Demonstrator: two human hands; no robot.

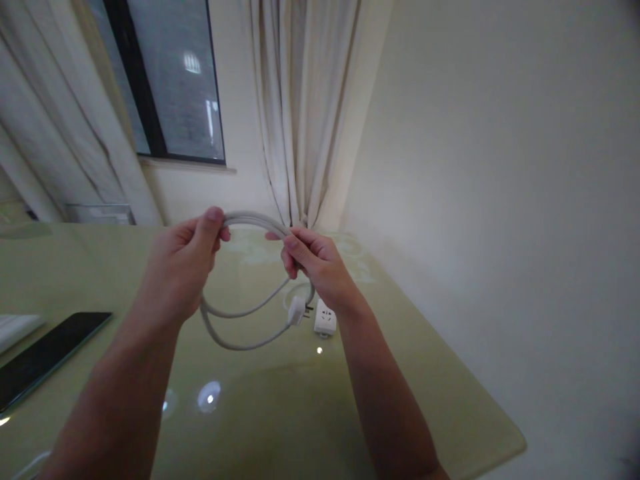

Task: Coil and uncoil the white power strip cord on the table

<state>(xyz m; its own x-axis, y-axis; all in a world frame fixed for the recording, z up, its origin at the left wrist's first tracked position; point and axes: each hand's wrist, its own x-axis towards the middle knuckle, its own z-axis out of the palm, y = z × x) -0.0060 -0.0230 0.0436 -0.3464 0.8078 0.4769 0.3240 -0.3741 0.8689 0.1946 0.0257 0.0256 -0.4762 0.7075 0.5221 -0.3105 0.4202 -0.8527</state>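
A white power cord (245,348) is looped into a loose coil above the table. My left hand (187,257) pinches the coil at its upper left, thumb on top. At the upper right, my right hand (317,260) is closed round the same loops. Below my right hand hangs the cord's white plug (297,311), its metal prongs pointing right. Just behind the plug, a white power strip (325,319) with sockets lies on the table, partly hidden by my right wrist.
The pale green glossy table (260,413) ends at a rounded corner on the right, beside a bare wall (490,200). A black flat device (55,357) and a white object (19,330) lie at the left. Curtains (305,113) and a window (175,80) stand behind.
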